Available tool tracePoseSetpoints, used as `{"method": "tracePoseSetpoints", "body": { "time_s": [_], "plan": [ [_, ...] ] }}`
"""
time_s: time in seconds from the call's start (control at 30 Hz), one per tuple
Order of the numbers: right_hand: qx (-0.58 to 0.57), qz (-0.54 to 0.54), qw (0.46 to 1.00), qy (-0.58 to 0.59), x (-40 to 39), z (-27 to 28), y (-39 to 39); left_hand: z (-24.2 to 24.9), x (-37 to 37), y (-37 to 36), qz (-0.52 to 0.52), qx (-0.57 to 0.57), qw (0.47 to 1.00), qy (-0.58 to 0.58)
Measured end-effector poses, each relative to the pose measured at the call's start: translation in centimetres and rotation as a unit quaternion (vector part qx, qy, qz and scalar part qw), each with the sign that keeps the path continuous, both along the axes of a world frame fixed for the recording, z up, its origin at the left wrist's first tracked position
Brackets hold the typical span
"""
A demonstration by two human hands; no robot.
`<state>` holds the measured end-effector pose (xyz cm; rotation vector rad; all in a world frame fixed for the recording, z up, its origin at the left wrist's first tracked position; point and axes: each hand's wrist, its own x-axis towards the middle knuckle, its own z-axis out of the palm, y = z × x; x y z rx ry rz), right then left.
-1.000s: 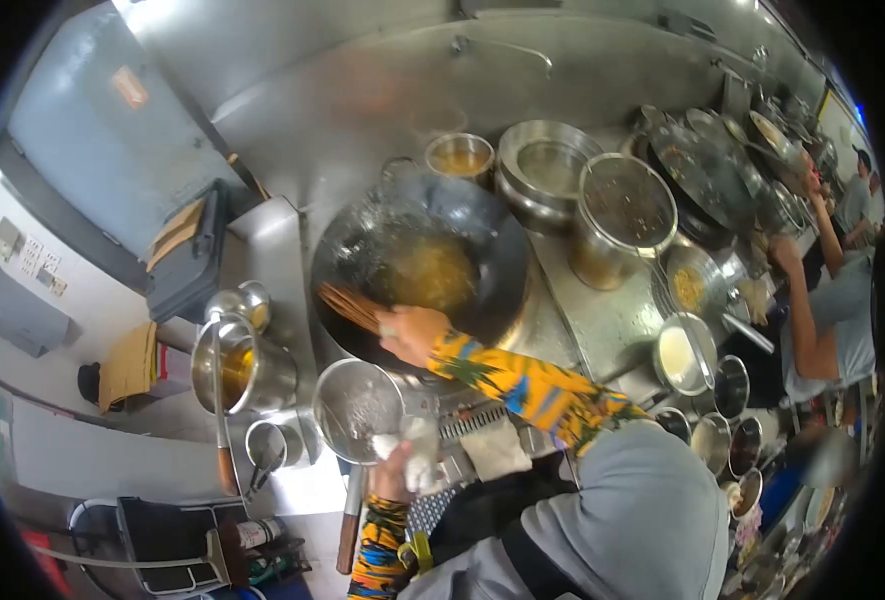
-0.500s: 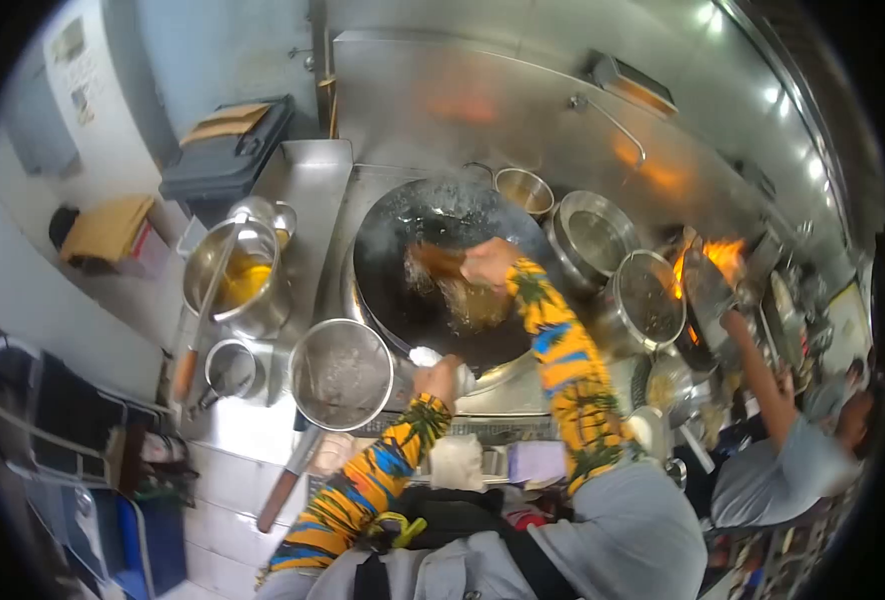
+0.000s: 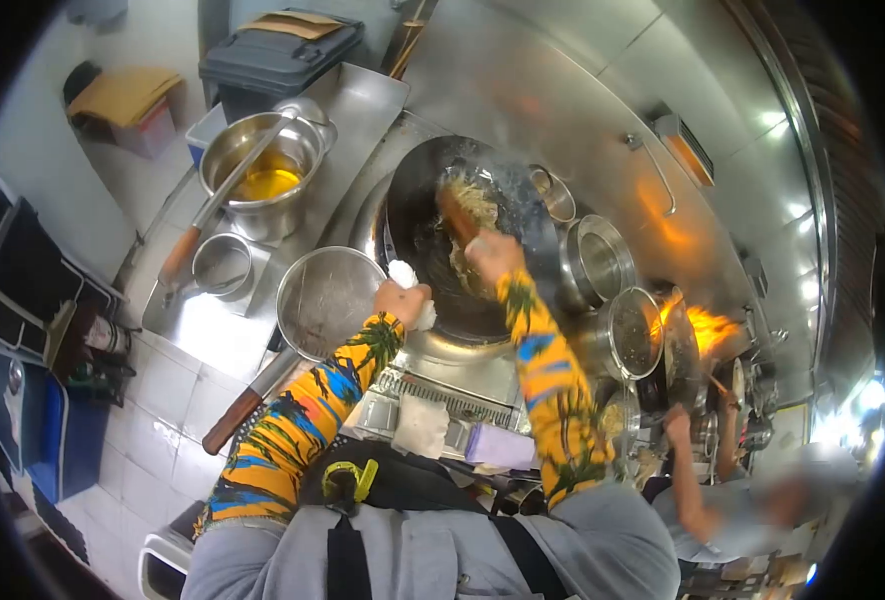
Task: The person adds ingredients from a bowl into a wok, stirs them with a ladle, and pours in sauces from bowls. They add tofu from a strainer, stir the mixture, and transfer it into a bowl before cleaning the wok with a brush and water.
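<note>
My left hand (image 3: 403, 301) is closed on a folded white cloth (image 3: 403, 273) at the near left rim of a large black wok (image 3: 418, 190). Over the wok, my right hand (image 3: 495, 257) grips a tool by its brown wooden handle (image 3: 458, 212); I cannot make out the tool's working end. Pale, stringy food (image 3: 478, 203) lies in the wok around that handle, and steam rises at the far side. Just left of my left hand is a round strainer (image 3: 331, 300) with a wooden-tipped handle.
On the left stand a pot of yellow oil (image 3: 268, 180), with a ladle (image 3: 238, 180) across it, and a small pot (image 3: 225, 264). Metal pots (image 3: 603, 258) and a strainer (image 3: 635, 330) line the right. Beyond, a co-worker's arm (image 3: 688, 470) reaches toward a flaming wok (image 3: 678, 335).
My view has turned and shifted, so the wok appears higher. The tool's handle now points up and away instead of leftward, and the food sits toward the wok's far side.
</note>
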<state>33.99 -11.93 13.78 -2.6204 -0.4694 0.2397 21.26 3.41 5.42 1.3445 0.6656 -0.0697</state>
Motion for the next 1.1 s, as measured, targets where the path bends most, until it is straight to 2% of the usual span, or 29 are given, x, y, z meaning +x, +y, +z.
{"method": "tracePoseSetpoints", "body": {
  "time_s": [0.03, 0.07, 0.1, 0.13, 0.17, 0.2, 0.23, 0.3, 0.33, 0.4, 0.5, 0.53, 0.6, 0.63, 0.67, 0.7, 0.73, 0.8, 0.87, 0.93, 1.0, 1.03, 1.07, 1.1],
  "plan": [
    [-0.039, 0.065, 0.995, -0.072, -2.5, -0.4, 0.1, -0.2, -0.2, -0.2, 0.005, -0.006, 1.000, -0.009],
    [0.000, 0.097, 0.988, -0.123, -3.5, -4.8, -2.9, -0.5, -0.4, -0.1, 0.011, -0.009, 1.000, -0.018],
    [0.023, 0.124, 0.986, -0.111, -7.5, -2.7, -3.7, -0.8, -0.3, -0.3, -0.022, 0.098, 0.992, -0.071],
    [-0.010, 0.141, 0.986, -0.084, -7.3, -1.3, -5.0, 2.1, -1.8, -0.7, 0.027, 0.131, 0.984, -0.115],
    [-0.042, 0.160, 0.985, -0.058, -7.0, 0.1, -6.3, -0.3, 0.1, -0.9, 0.020, 0.184, 0.981, -0.064],
    [-0.185, 0.271, 0.944, 0.020, -2.9, 1.8, -6.1, -3.1, 1.0, -2.1, -0.007, 0.230, 0.973, -0.003],
    [-0.205, 0.238, 0.948, 0.047, -0.1, 1.7, -6.5, -1.1, 0.4, -2.1, 0.011, 0.140, 0.990, 0.012],
    [-0.063, 0.011, 0.998, 0.017, 6.2, -1.6, -6.0, -0.6, 0.5, -1.8, 0.038, 0.167, 0.985, -0.030],
    [-0.012, -0.034, 0.999, -0.011, 7.7, -3.5, -4.9, -0.8, -0.4, -2.0, 0.046, 0.177, 0.982, -0.042],
    [-0.039, -0.001, 0.988, -0.147, 5.1, -4.8, -2.0, -0.9, -0.7, -1.6, 0.055, 0.174, 0.980, -0.078],
    [-0.160, 0.079, 0.975, -0.134, -6.4, -2.0, -0.8, -0.9, -1.2, -1.7, 0.058, 0.166, 0.979, -0.107],
    [-0.142, 0.166, 0.966, -0.136, -8.0, -1.8, -3.5, -0.6, -1.2, -1.7, 0.051, 0.165, 0.981, -0.093],
    [-0.308, 0.193, 0.930, -0.048, -9.8, 3.3, -6.4, 0.3, -1.0, -1.6, 0.037, 0.170, 0.983, -0.064],
    [-0.339, 0.230, 0.910, -0.064, -7.7, 4.4, -8.7, 1.1, -1.2, -1.3, 0.036, 0.164, 0.984, -0.065],
    [-0.460, 0.200, 0.865, -0.018, -5.2, 6.1, -8.8, 0.9, -0.9, -1.2, 0.032, 0.168, 0.983, -0.066],
    [-0.447, 0.180, 0.872, -0.085, -2.1, 5.2, -10.9, 0.5, -0.8, -1.2, 0.026, 0.173, 0.982, -0.066],
    [-0.470, 0.124, 0.869, -0.092, 2.6, 3.9, -11.7, 0.2, -0.8, -1.3, 0.019, 0.176, 0.982, -0.067],
    [-0.461, 0.083, 0.875, -0.122, 5.3, 2.3, -12.1, 0.6, -1.0, -1.3, 0.010, 0.170, 0.984, -0.052],
    [-0.391, 0.104, 0.898, -0.172, 4.8, -0.4, -11.7, 0.4, -0.9, -0.7, 0.006, 0.164, 0.984, -0.072],
    [-0.312, 0.187, 0.893, -0.266, 1.8, -1.6, -14.9, 0.6, -0.7, -0.4, -0.003, 0.161, 0.985, -0.053],
    [-0.272, 0.211, 0.883, -0.319, 1.1, -0.3, -16.7, 1.1, -0.8, -0.8, 0.021, 0.193, 0.979, -0.063],
    [-0.333, 0.172, 0.905, -0.203, 6.1, -1.3, -19.3, -0.1, -0.3, -1.3, 0.054, 0.197, 0.976, -0.077],
    [-0.372, 0.121, 0.906, -0.158, 8.3, -1.0, -17.1, -0.9, -0.3, -1.3, 0.035, 0.168, 0.982, -0.081],
    [-0.373, 0.080, 0.910, -0.163, 9.0, -0.1, -12.9, -1.6, 0.0, -0.7, 0.018, 0.138, 0.986, -0.088]
  ]
}}
